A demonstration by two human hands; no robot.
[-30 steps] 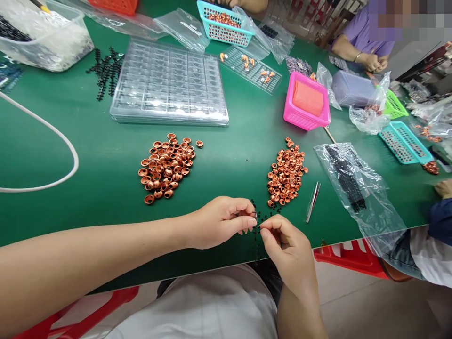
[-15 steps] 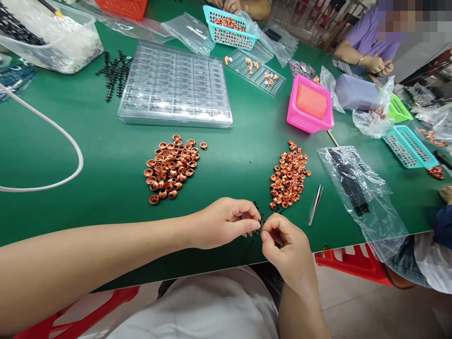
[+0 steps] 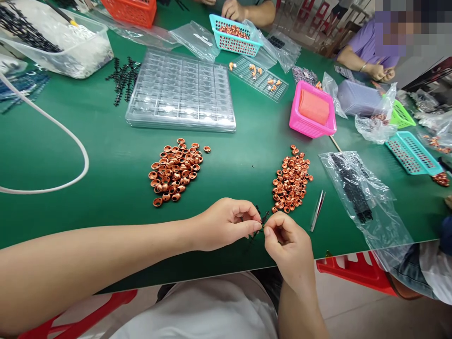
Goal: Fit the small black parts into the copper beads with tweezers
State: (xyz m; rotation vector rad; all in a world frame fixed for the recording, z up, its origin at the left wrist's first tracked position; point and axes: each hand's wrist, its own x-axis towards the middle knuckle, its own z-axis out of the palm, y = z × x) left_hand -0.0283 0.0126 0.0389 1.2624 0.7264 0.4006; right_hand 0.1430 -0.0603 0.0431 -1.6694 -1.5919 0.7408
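Note:
My left hand is closed in a pinch on a small black branched plastic strip near the table's front edge. Right beside it, my right hand pinches thumb against forefinger at the same strip. Fingers partly hide the strip, and its exact shape between the tips is too small to make out. Just beyond my right hand lies a heap of small copper-coloured rings. A second heap, of larger copper-coloured rings, lies beyond my left forearm. Metal tweezers rest to the right.
Stacked clear plastic trays stand behind the rings, with black branched strips to their left. A pink basket, a plastic bag of black parts and a turquoise basket are farther out. A white cable curves at left. Co-workers sit around.
The view has shifted slightly, so the table's things appear a little lower and farther right. Both hands keep their pinch, with the black strip showing more clearly between them.

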